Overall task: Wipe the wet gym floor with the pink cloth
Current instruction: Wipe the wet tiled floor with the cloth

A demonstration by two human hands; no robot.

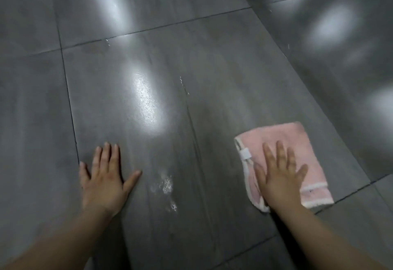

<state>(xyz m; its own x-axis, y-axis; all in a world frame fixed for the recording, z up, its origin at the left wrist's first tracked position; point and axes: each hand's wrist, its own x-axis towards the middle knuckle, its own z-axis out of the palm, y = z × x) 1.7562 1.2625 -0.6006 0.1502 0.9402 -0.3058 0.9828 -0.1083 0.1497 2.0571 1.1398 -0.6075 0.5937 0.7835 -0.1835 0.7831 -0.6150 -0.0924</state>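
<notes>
A folded pink cloth (297, 140) with white edging lies flat on the grey tiled floor (212, 56) at the right. My right hand (278, 174) rests palm down on the cloth with its fingers spread, pressing it to the floor. My left hand (105, 176) lies flat on the bare tile at the left, fingers apart, holding nothing. Between the two hands a small patch of water (165, 186) glints on the tile. Farther ahead a wet sheen (146, 103) shows under a light reflection.
Dark grout lines (70, 99) divide the large grey tiles. Bright ceiling-light reflections (333, 25) spot the floor at the top and right. No other objects are in view.
</notes>
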